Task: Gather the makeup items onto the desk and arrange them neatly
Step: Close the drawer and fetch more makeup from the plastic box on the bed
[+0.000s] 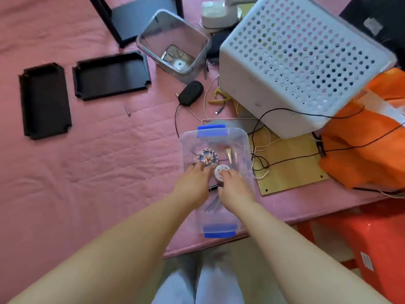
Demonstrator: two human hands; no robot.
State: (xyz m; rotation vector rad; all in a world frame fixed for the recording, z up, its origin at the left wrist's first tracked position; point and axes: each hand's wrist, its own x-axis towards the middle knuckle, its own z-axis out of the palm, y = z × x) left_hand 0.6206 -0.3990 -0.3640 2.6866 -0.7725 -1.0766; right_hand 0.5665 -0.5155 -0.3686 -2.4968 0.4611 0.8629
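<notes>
round patterned compact [207, 158], clear plastic box [245, 148]

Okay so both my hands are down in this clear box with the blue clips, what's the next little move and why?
Probably close each hand on the item under it and lift. The left hand has its fingertips at the patterned round compact, and the right hand at the white round compact. Both still lie inside the clear box, and the black trays stand bare, so the items likely need to come out first.

Both forearms are bare, with no sleeves, watch or rings showing; pale grey-blue trousers [197, 286] cover the legs.
</notes>
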